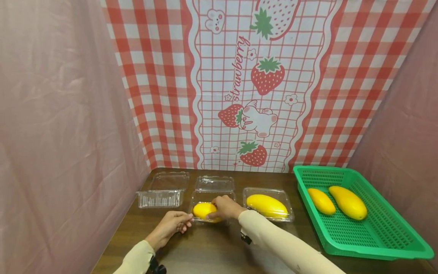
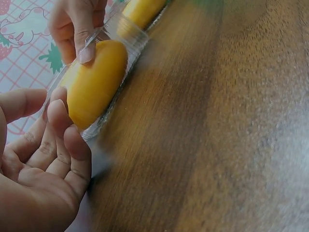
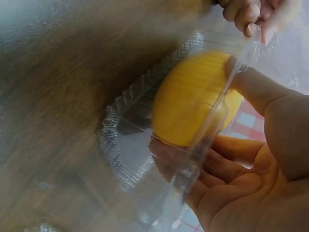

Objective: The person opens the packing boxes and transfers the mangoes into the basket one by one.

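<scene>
A yellow mango (image 1: 202,210) lies in the middle clear plastic clamshell box (image 1: 200,195), whose lid (image 1: 215,184) is folded back. My right hand (image 1: 226,208) reaches into the box and grips the mango, thumb on one side and fingers on the other, as the right wrist view shows through the clear wall (image 3: 120,145). At the box's near left corner my left hand (image 1: 173,223) pinches the rim between thumb and fingertip. Its other fingers (image 2: 77,150) curl loosely beside the wall. Part of the mango is hidden behind my right hand in the head view.
To the right stands another clear box (image 1: 290,213) with a larger mango (image 1: 267,205) inside. An open clear box (image 1: 161,198) is at the left. Farther right, a green basket (image 1: 376,243) holds two mangoes (image 1: 348,203). A checked strawberry cloth (image 1: 171,95) hangs behind the table.
</scene>
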